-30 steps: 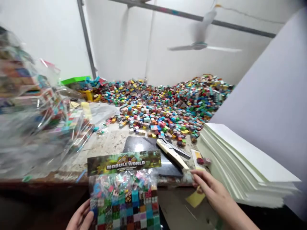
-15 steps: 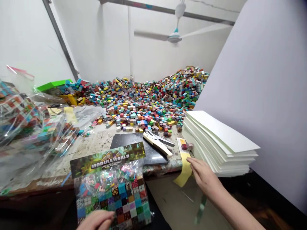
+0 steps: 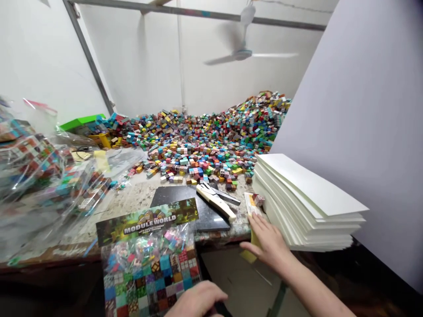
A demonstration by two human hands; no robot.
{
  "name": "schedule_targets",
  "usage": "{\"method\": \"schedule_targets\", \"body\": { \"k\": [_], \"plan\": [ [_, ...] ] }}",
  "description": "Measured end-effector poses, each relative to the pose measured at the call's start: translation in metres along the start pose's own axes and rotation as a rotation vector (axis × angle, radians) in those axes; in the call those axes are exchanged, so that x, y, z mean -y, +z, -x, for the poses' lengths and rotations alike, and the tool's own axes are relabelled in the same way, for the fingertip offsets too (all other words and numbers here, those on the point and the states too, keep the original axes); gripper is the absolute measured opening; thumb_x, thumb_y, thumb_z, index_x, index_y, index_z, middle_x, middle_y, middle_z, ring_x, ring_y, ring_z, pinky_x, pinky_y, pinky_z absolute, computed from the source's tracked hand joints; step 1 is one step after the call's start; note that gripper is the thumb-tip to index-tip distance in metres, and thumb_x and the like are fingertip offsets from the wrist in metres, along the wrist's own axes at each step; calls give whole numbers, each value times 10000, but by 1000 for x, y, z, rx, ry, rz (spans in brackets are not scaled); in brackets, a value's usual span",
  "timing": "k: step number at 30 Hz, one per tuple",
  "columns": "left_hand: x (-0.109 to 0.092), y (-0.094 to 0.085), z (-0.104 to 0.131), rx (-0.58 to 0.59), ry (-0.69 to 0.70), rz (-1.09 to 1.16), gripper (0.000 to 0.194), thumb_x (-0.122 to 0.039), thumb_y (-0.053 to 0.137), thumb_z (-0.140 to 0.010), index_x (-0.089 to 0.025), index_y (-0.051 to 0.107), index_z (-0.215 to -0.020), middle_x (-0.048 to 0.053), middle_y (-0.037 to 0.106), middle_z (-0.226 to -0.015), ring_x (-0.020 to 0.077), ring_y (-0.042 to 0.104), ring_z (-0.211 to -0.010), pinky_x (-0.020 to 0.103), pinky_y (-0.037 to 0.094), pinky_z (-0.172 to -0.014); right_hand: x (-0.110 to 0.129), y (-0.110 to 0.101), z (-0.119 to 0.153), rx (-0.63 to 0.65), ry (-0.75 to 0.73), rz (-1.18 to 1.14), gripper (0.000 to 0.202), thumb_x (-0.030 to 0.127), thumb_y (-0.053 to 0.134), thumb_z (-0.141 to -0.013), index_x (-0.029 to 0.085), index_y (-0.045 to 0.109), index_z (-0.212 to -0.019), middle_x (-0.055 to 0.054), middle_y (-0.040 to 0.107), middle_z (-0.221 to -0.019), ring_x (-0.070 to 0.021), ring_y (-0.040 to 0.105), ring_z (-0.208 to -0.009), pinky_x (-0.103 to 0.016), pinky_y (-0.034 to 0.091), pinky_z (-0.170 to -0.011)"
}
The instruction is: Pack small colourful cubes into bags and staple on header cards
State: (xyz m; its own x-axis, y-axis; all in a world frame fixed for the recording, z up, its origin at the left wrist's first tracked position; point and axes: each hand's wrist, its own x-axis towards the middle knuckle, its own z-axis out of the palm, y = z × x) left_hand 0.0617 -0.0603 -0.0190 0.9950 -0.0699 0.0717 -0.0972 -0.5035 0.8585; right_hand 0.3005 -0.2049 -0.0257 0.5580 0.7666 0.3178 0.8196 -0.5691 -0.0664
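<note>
My right hand [image 3: 269, 240] lies flat, fingers stretched and thumb apart, over a yellow strip of paper [image 3: 250, 256] that hangs over the table edge. Under its fingertips is the strip's white and orange printed end [image 3: 250, 203], with a small reddish block [image 3: 258, 199] beside it. My left hand [image 3: 198, 301] is partly cut off at the bottom, in front of the lower right corner of a clear bag of coloured cube blocks [image 3: 145, 281]. Its fingers are loosely bent, with a gap to the thumb. The bag's printed header card [image 3: 148, 222] reads MODULE WORLD.
Cream-handled scissors [image 3: 216, 203] lie on a black slab [image 3: 172, 193]. A stack of white sheets [image 3: 307, 189] stands at the right by a large white panel [image 3: 357, 110]. Loose blocks [image 3: 198, 127] are heaped at the back, and clear plastic bags [image 3: 33, 176] crowd the left.
My right hand has moved forward and left onto the yellow strip, its thumb spreading away. My left hand has slid right across the front of the bag.
</note>
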Motion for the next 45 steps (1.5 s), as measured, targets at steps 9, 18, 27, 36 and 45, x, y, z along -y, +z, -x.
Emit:
{"method": "schedule_targets", "body": {
  "k": [9, 18, 27, 36, 45],
  "plan": [
    [-27, -2, -45, -92, -16, 45, 251, -227, 454, -817, -175, 592, -1021, 83, 621, -961, 166, 577, -862, 257, 449, -794, -14, -10, 7, -62, -233, -73, 374, 52, 368, -763, 101, 633, -1022, -133, 629, -1067, -240, 578, -1002, -367, 506, -827],
    [-33, 16, -102, -297, -311, 417, 512, -404, 396, -851, -99, 416, -1262, 124, 441, -1302, 193, 392, -1197, 320, 256, -1041, -1, -30, 20, -122, -297, -229, 347, 110, 328, -846, 118, 606, -1056, -118, 635, -1058, -205, 556, -1023, -329, 503, -823],
    [-32, 26, -124, -446, -371, 532, 336, -387, 500, -784, -107, 641, -905, 96, 645, -936, 204, 562, -901, 307, 407, -839, 5, -29, 37, -122, -321, -426, 378, 92, 391, -816, 202, 572, -1128, -85, 619, -1092, -193, 565, -1013, -370, 467, -857],
    [-31, 30, -122, -531, -558, 754, 202, -259, 541, -711, -86, 643, -735, 59, 640, -719, 147, 544, -689, 245, 398, -664, 27, -52, 36, 209, -97, -630, 323, 268, 416, -853, 234, 580, -1129, -54, 557, -1187, -218, 497, -1103, -414, 386, -944],
    [-28, 24, -108, -487, -431, 473, 250, -275, 484, -773, -108, 663, -823, 68, 661, -803, 176, 563, -762, 265, 431, -705, 29, -38, 32, -82, -211, -572, 300, 173, 410, -840, 186, 614, -1059, -78, 650, -1045, -183, 590, -986, -332, 483, -874]
  ]
}}
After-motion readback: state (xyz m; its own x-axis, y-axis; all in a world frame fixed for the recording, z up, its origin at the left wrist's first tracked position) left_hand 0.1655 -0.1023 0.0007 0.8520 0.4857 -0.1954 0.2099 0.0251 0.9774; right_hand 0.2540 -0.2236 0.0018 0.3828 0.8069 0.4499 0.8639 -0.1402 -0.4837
